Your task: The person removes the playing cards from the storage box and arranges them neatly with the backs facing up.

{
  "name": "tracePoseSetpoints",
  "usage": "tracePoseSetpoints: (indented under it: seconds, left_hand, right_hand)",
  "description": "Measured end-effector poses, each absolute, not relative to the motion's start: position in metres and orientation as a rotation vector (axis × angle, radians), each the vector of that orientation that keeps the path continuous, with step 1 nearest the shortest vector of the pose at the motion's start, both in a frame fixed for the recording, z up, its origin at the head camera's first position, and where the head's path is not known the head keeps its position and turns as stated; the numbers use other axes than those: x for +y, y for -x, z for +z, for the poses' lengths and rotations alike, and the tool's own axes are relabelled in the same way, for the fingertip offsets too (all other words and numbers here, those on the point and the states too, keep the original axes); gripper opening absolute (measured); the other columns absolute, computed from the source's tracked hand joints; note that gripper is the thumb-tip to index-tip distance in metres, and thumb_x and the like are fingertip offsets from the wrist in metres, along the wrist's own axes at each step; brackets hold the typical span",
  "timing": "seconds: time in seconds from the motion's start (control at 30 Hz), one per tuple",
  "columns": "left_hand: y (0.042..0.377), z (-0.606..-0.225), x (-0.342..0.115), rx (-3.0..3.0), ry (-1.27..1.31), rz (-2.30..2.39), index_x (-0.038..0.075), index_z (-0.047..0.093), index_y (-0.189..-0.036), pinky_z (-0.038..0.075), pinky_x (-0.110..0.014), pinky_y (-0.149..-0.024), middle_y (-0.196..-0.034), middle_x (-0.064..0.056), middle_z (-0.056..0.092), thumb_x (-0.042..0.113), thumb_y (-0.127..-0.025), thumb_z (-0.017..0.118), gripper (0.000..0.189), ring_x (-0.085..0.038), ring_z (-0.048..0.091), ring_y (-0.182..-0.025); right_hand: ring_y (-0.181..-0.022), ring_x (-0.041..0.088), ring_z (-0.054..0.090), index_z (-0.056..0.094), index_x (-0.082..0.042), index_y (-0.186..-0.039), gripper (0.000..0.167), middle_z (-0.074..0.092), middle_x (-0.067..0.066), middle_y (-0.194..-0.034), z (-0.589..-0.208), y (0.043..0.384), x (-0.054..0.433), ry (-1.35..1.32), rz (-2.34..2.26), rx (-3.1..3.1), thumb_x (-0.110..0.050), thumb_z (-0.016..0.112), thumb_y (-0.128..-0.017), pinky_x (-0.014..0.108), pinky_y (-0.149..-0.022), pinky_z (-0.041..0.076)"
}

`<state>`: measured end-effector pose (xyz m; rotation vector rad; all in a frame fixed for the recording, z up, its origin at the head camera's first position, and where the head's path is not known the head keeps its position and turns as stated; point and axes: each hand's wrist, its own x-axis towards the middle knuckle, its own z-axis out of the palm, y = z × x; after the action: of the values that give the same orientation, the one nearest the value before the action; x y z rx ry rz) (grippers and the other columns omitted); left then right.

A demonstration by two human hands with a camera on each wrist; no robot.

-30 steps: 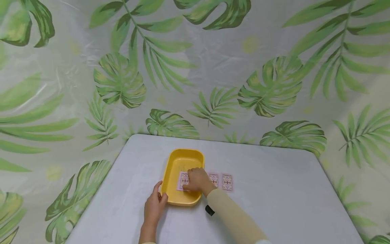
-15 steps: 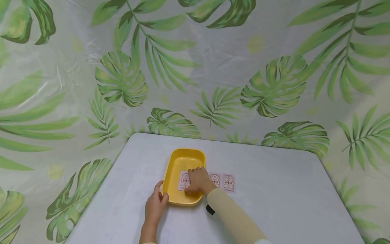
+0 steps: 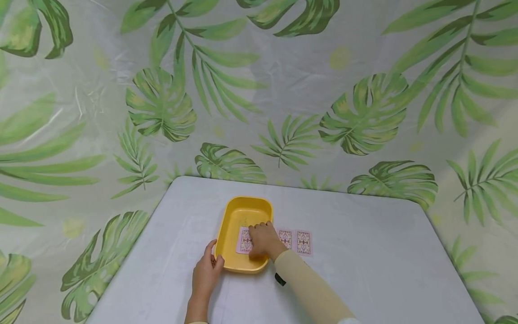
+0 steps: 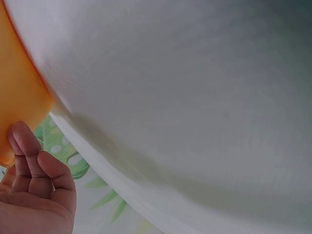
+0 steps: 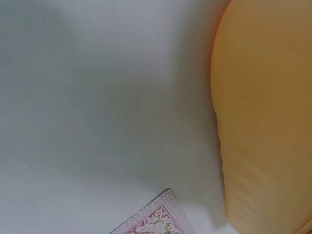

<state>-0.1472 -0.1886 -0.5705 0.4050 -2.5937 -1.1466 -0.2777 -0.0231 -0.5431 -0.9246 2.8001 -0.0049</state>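
A yellow tray stands on the white table in the head view. My left hand holds its near left corner, thumb at the rim and fingers against the outer wall; the left wrist view shows these bent fingers at the tray's side. Inside the tray lies a playing card, patterned back up. My right hand reaches over the right rim and grips at this card with bent fingers and thumb, covering its right part; the fingertips are partly hidden. The right wrist view shows no hand, only the tray's outer wall.
Two more playing cards, one partly behind the right hand and one fully visible card, lie back up on the table right of the tray. A small black object sits under the right wrist. A leaf-patterned sheet rises behind.
My right thumb has slid a little to the right over the card in the tray. The left hand, tray and table cards stay put; the head view has shifted slightly.
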Motion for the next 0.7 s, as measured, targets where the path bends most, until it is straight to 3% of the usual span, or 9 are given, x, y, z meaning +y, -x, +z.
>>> tracePoseSetpoints:
  seconds: [0.47,0.7]
  left_hand:
    - [0.1482,-0.5720,-0.1885,-2.609,-0.432,-1.146,0.009,0.049,-0.139,0.035,-0.029,-0.054,-0.067,0.002,0.045,0.014,-0.089,0.058,0.051,-0.013,0.040,-0.056]
    - [0.1480,-0.5720,-0.1883,-2.613,-0.433,-1.146,0.009,0.049,-0.139,0.035,-0.029,-0.054,-0.066,0.003,0.045,0.014,-0.088,0.058,0.052,-0.013,0.040,-0.056]
  right_hand:
    - [-0.103,0.025,0.053,0.065,-0.013,-0.118,0.063,0.062,0.003,-0.101,-0.5448,0.2810,-0.0226,0.930,-0.039,2.796,-0.046,0.076,-0.066,0.043,-0.099,0.033]
    - [-0.096,0.021,0.052,0.064,-0.018,-0.093,0.043,0.058,-0.003,-0.089,-0.5439,0.2816,-0.0207,0.956,-0.067,2.795,-0.048,0.076,-0.064,0.041,-0.094,0.036]
